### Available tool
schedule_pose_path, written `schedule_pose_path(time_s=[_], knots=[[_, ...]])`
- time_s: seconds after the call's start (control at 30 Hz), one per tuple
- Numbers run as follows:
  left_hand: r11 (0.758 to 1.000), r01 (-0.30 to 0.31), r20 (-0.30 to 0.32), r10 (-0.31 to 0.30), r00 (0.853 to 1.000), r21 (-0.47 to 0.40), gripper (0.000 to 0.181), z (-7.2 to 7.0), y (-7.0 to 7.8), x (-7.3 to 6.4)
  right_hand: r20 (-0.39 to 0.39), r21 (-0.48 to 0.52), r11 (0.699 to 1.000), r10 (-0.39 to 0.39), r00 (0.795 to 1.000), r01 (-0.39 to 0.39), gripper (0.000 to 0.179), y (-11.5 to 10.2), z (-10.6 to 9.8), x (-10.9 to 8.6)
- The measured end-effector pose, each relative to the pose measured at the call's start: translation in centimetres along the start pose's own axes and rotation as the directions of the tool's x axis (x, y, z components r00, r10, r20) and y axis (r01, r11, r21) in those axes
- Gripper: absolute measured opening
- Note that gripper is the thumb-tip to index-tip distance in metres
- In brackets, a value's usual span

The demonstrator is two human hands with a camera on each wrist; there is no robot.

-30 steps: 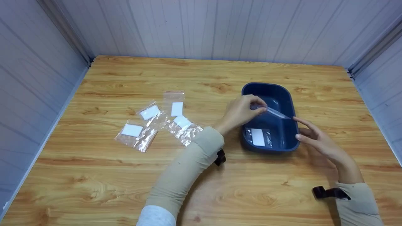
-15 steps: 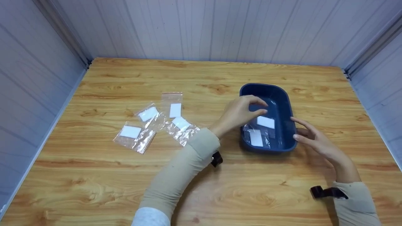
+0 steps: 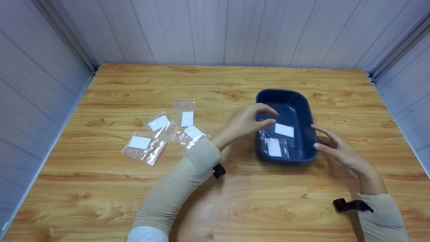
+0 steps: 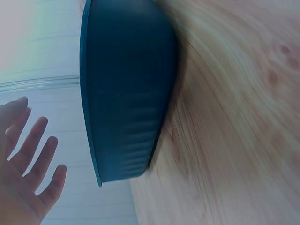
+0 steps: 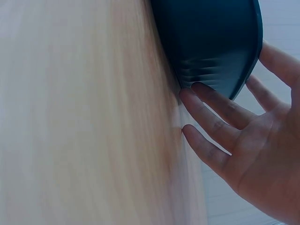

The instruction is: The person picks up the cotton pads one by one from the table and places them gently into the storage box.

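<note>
A dark blue rectangular tub (image 3: 304,101) with rounded corners stands right of the table's middle. Inside lie two clear zip bags, each with a white rectangular piece: one bag (image 3: 284,130) partly overlaps the other bag (image 3: 274,148) nearer the front. Over the tub's left rim hovers my left hand (image 3: 250,121), holding nothing, thumb and fingers apart; the left wrist view shows its fingers spread beside the tub wall (image 4: 126,93). My right hand (image 3: 342,151) touches the tub's right side, its fingertips at the rim and outer wall; the right wrist view shows its fingers (image 5: 215,124) extended.
Several more zip bags with white pieces lie left of the tub: one bag (image 3: 183,106) at the back, another bag (image 3: 144,148) at the far left, some overlapping. Pale panel walls (image 3: 208,30) enclose the wooden table (image 3: 268,208) at the back and sides.
My left hand let go of a zip bag, which dropped flat into the tub, then drew back leftward toward the rim. My right hand stayed at the tub's right side.
</note>
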State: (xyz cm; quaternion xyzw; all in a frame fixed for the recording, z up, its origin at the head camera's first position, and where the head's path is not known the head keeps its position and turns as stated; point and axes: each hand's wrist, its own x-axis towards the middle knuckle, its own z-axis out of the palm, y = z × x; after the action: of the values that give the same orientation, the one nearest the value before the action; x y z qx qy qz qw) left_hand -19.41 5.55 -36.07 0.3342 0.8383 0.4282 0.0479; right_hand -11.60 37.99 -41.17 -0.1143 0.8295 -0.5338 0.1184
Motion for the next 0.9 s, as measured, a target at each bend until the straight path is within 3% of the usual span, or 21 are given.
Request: schedule_pose_path(time_s=[0.53,0.73,0.9], knots=[[0.997,-0.035,0.086,0.040,0.995,-0.068,0.028,-2.8,-0.9,-2.1,0.006,0.000,0.999,0.032,0.999,-0.032,0.059,-0.3,-0.1,-0.1],[0.998,-0.013,0.135,0.021,0.991,-0.065,0.030,-3.9,-1.7,-3.0,0.002,-0.011,0.999,0.036,0.999,-0.036,0.058,-0.3,-0.1,-0.1],[0.999,0.002,0.135,0.004,0.991,-0.046,0.030,-4.6,-2.5,-3.8,0.010,0.001,0.999,0.042,0.999,-0.042,0.059,-0.3,-0.1,-0.2]])
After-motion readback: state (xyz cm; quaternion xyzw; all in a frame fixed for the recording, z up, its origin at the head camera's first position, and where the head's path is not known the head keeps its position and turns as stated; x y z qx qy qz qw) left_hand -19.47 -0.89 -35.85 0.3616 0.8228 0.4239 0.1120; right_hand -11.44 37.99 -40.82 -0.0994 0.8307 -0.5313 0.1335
